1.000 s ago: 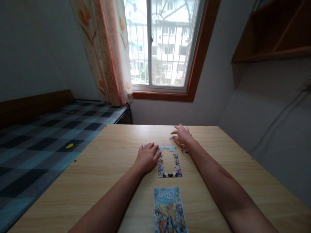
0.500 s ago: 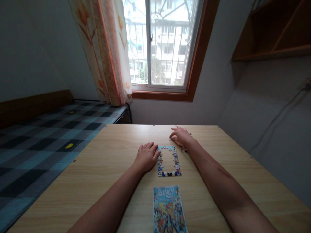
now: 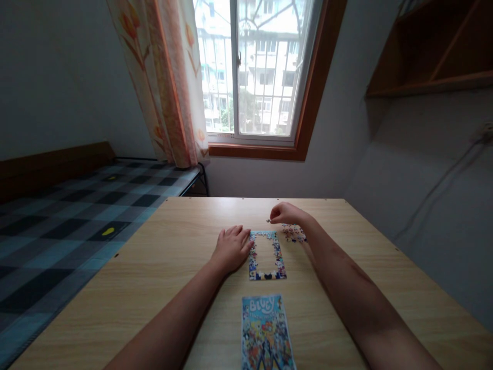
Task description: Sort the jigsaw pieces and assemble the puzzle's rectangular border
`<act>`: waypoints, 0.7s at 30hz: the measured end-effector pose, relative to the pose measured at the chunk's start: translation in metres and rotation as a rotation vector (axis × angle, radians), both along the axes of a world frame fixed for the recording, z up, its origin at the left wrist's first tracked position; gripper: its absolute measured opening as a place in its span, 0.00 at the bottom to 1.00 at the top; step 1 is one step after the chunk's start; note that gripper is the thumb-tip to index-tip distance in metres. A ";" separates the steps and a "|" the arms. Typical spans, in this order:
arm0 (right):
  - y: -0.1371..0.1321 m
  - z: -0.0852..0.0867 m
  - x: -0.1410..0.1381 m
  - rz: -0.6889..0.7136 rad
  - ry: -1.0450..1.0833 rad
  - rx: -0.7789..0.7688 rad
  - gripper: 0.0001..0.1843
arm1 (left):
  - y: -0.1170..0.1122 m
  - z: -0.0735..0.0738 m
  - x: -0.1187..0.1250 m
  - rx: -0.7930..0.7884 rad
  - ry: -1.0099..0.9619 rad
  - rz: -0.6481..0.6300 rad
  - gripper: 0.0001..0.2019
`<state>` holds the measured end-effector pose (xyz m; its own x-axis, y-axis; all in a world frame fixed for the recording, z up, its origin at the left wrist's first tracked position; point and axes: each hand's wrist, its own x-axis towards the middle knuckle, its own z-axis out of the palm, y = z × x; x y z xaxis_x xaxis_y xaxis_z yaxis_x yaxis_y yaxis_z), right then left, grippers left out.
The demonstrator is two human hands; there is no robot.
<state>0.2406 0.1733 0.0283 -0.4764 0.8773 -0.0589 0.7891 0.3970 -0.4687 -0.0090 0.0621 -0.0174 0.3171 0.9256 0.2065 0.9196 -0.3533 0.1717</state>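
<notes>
A small jigsaw frame [image 3: 278, 257], only its border assembled, lies in the middle of the wooden table [image 3: 154, 267]. My left hand [image 3: 232, 247] rests flat on the table, fingers spread, touching the frame's left edge. My right hand [image 3: 287, 212] hovers just beyond the frame's far end, fingertips pinched on a tiny puzzle piece [image 3: 268, 221]. A heap of loose puzzle pieces [image 3: 294, 234] lies right of the frame, beside my right wrist. A colourful picture card [image 3: 267, 333] lies nearer me.
A bed with a blue checked cover [image 3: 69, 216] stands left of the table. A window [image 3: 262, 67] with a patterned curtain [image 3: 169, 82] is behind. A wooden shelf [image 3: 431, 51] hangs on the right wall.
My right hand went from fingers spread over the loose pieces to a pinch, and lifted a small piece off the table. My left hand stayed put.
</notes>
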 end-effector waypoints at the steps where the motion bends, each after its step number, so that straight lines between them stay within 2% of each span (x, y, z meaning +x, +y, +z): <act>1: -0.001 0.002 -0.001 0.027 0.019 -0.032 0.10 | 0.000 0.000 0.000 -0.001 0.002 -0.001 0.25; 5: -0.008 0.008 -0.009 0.120 0.048 -0.166 0.13 | -0.001 0.001 0.000 0.003 0.006 -0.006 0.24; 8: -0.011 0.008 -0.016 0.127 0.022 -0.242 0.14 | -0.001 0.002 0.000 -0.002 0.011 -0.006 0.24; 21: -0.010 -0.003 -0.024 0.077 -0.028 -0.259 0.13 | -0.001 0.002 0.001 -0.006 0.016 -0.005 0.23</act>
<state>0.2167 0.1637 0.0253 -0.5365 0.7922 -0.2909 0.7751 0.3262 -0.5412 -0.0084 0.0611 -0.0154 0.3251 0.9252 0.1959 0.9205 -0.3571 0.1587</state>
